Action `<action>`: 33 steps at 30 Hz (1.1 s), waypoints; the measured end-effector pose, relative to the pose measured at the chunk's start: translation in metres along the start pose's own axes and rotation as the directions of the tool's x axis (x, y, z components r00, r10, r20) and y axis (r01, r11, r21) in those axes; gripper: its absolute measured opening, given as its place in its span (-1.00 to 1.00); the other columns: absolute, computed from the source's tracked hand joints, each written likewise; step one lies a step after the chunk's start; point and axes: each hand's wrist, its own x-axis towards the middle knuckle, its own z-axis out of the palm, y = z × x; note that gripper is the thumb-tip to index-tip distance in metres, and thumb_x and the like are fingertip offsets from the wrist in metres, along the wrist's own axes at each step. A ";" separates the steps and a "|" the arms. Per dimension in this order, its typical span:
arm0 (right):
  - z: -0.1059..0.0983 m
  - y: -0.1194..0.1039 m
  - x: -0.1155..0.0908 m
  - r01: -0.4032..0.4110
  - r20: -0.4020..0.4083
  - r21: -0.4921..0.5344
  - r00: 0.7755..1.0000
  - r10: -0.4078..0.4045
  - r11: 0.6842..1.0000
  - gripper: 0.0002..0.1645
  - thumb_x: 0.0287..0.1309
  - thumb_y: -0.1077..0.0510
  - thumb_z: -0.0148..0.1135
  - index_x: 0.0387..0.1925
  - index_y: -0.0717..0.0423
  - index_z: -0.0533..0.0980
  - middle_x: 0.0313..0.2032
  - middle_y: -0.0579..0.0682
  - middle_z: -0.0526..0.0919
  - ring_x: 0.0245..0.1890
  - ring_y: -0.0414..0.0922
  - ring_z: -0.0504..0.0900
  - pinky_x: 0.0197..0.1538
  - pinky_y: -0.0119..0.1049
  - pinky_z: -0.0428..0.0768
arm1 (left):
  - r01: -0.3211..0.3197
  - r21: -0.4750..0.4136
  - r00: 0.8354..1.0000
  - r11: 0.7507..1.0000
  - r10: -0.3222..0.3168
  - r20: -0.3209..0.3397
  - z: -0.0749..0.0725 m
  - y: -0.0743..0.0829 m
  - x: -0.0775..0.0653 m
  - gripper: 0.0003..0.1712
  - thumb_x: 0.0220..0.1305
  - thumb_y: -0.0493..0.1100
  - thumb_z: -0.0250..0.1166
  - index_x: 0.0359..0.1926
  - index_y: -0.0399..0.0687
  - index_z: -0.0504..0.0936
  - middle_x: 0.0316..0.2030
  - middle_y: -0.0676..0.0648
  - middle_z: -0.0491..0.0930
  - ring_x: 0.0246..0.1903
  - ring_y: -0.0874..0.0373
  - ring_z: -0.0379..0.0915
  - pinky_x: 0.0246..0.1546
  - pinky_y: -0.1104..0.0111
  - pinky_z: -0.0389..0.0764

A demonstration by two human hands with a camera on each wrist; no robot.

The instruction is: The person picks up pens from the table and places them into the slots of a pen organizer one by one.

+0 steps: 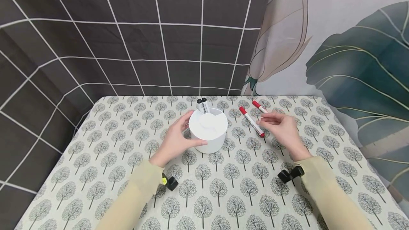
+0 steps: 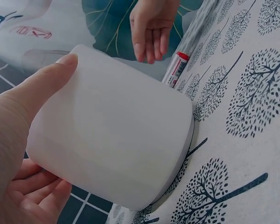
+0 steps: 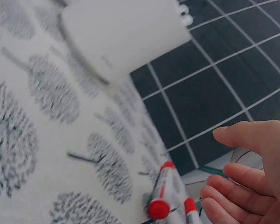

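A white round pen holder (image 1: 213, 144) with inner dividers stands upright on the table. My left hand (image 1: 176, 136) grips its left side, thumb on the near wall and fingers round the far side, as the left wrist view also shows. Two black-capped markers (image 1: 205, 105) stand in its back compartment. To the right lie two red-capped markers, the nearer one (image 1: 251, 122) in full view and the farther one (image 1: 259, 106) partly covered by my right hand (image 1: 282, 130). In the right wrist view that hand's thumb and fingers are spread apart, holding nothing, beside both red-capped markers (image 3: 162, 189).
A cloth printed with grey trees (image 1: 204, 187) covers the table. Behind it hangs a dark curtain with a white grid (image 1: 127, 45), and at the right a pale one with large leaves (image 1: 367, 63). Black camera mounts (image 1: 290, 174) sit at both wrists.
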 end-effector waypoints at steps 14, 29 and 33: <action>0.011 0.022 0.012 0.007 0.078 -0.200 0.997 0.009 0.980 -0.47 -0.15 -0.02 0.50 -0.12 0.15 0.59 -0.31 -0.01 0.67 -0.37 -0.11 0.62 -0.39 -0.34 0.60 | 0.009 -0.014 1.000 1.000 -0.009 0.004 -0.001 0.000 0.001 0.32 -0.50 0.26 0.59 0.39 0.12 0.18 0.24 0.12 0.30 0.17 0.21 0.28 0.20 0.33 0.31; 0.011 0.025 0.015 0.018 0.073 -0.276 0.997 0.003 0.961 -0.62 -0.12 0.05 0.46 -0.22 0.13 0.62 -0.42 -0.05 0.66 -0.46 -0.11 0.58 -0.36 -0.26 0.54 | 0.011 -0.018 1.000 1.000 -0.011 -0.003 -0.002 0.002 0.002 0.29 -0.49 0.23 0.60 0.36 0.09 0.21 0.23 0.08 0.33 0.17 0.19 0.28 0.21 0.31 0.31; 0.008 0.024 0.014 0.006 0.070 -0.242 0.997 0.011 0.970 -0.64 -0.11 0.07 0.45 -0.22 0.13 0.63 -0.39 -0.01 0.66 -0.46 -0.09 0.59 -0.43 -0.29 0.57 | 0.007 -0.024 1.000 1.000 -0.007 -0.002 -0.002 0.002 0.001 0.27 -0.48 0.22 0.60 0.36 0.11 0.22 0.22 0.06 0.34 0.17 0.17 0.29 0.21 0.29 0.31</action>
